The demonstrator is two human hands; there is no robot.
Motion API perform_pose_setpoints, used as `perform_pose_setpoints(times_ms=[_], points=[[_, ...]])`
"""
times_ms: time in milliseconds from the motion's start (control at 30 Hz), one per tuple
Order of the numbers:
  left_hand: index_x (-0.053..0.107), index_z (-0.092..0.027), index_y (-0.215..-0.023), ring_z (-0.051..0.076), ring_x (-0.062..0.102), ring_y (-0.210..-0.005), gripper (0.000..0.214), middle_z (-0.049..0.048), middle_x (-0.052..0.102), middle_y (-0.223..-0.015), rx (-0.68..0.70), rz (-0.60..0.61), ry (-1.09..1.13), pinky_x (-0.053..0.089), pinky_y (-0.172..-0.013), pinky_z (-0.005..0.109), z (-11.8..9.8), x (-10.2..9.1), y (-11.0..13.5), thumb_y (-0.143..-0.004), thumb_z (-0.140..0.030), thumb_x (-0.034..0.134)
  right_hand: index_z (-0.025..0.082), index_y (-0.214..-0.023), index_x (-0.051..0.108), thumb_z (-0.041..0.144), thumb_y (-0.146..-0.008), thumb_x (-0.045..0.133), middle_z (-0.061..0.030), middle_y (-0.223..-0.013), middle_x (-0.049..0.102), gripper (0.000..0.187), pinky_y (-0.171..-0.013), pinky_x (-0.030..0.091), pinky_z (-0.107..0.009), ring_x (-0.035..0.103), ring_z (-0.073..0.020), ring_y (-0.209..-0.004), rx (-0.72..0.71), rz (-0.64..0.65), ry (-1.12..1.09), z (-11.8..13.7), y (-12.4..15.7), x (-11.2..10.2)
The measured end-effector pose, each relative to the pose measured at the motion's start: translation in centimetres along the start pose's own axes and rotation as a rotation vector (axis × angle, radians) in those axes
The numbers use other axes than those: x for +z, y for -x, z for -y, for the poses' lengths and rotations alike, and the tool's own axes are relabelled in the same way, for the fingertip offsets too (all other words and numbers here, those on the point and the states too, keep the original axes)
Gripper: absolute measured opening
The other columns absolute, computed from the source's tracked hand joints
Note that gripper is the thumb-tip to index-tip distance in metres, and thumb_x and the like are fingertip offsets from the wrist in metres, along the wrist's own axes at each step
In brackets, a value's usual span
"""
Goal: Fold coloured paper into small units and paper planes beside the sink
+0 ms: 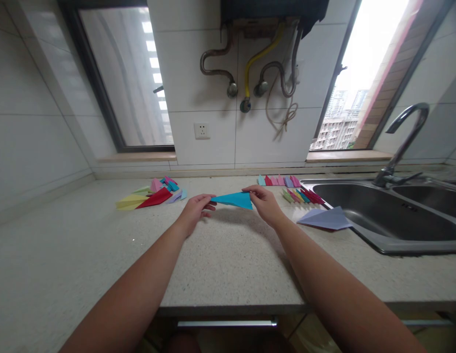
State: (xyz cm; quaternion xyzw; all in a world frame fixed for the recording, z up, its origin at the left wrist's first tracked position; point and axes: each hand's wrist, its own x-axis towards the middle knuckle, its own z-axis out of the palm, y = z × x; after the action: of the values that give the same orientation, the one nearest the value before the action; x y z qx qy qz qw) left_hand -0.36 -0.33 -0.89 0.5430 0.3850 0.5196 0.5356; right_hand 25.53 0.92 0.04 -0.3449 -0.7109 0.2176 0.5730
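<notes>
A blue folded paper plane (235, 199) is stretched between my two hands, just above the countertop. My left hand (194, 211) pinches its narrow pointed end. At the wide end, my right hand (263, 203) grips the paper between thumb and fingers. Left of my hands lies a loose pile of folded paper planes, with a red one (155, 197) and a yellow one (130, 201) at the front. To the right, a lavender paper plane (325, 218) rests by the sink's edge.
Small folded papers stand in a back row (279, 181) and a nearer row (302, 196) beside the steel sink (371, 245). A curved faucet (406, 137) rises behind it. The speckled countertop (231, 264) ends at a front edge above a drawer handle (228, 323).
</notes>
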Motion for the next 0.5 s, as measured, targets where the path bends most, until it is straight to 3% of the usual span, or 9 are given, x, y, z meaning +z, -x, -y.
perform_pose_setpoints(times_ms=[200,500], points=[[0.07,-0.016,-0.108,0.015,0.063,-0.075,0.035,0.01,0.069,-0.091,-0.01,-0.023,0.03,0.047,-0.054,0.021,0.13,-0.14,-0.09,-0.081,-0.038,0.066,0.018,-0.098,0.071,0.027,-0.082,0.056,-0.004,-0.081,0.068,0.024,-0.063,0.044,-0.029,0.055,-0.0142,-0.066,0.131,0.011,-0.036,0.06,0.15,0.2],[0.072,-0.016,-0.105,0.014,0.062,-0.073,0.032,0.0095,0.069,-0.091,-0.052,-0.056,0.075,0.046,-0.054,0.02,0.15,-0.13,-0.15,-0.08,-0.036,0.067,0.017,-0.1,0.071,0.03,-0.081,0.058,-0.004,-0.078,0.068,0.027,-0.064,0.047,-0.03,0.058,-0.0147,-0.067,0.14,0.008,-0.024,-0.26,0.02,0.26]])
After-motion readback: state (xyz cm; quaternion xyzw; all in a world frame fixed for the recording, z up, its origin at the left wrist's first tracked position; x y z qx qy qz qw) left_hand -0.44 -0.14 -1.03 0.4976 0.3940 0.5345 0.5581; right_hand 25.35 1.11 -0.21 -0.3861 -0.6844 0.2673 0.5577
